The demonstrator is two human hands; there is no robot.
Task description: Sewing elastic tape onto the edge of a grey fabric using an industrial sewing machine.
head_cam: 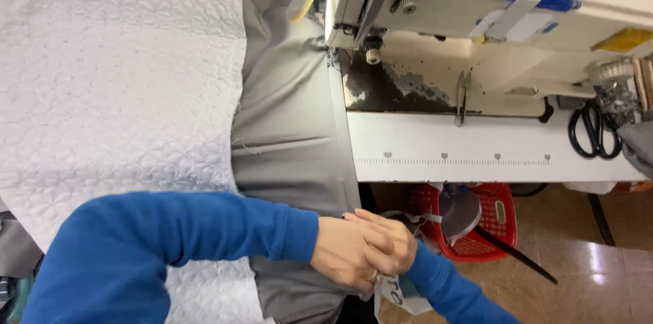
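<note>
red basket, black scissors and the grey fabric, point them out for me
red basket point(502, 229), head view, on its right wall
black scissors point(594, 135), head view, on the handle loops
grey fabric point(292, 120), head view, on the flat stretch left of the sewing machine

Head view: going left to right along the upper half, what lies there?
White quilted fabric → plain grey cloth → cream industrial sewing machine → black-handled scissors on the white machine table.
</note>
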